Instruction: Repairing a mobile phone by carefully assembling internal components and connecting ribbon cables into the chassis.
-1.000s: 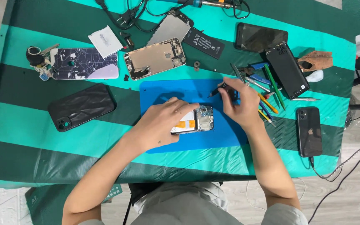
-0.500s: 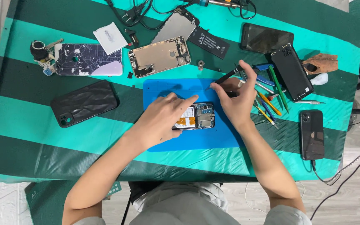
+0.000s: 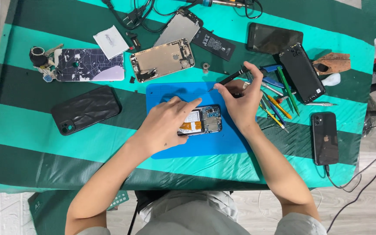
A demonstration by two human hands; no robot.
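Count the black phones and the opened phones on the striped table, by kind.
Black slab phones lying camera side up: 3
Black slab phone lying screen up: 1
Opened phones with circuit boards showing: 2
Total: 6

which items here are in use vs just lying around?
In use: left hand on opened phone; right hand holding black tool; blue mat.
Idle: black case, gold chassis, battery, tool pile, charging phone.

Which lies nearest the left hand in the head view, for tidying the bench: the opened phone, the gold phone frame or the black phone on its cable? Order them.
From the left hand:
1. Opened phone, under its fingers.
2. Gold phone frame, above, beyond the blue mat.
3. Black phone on its cable, far right.
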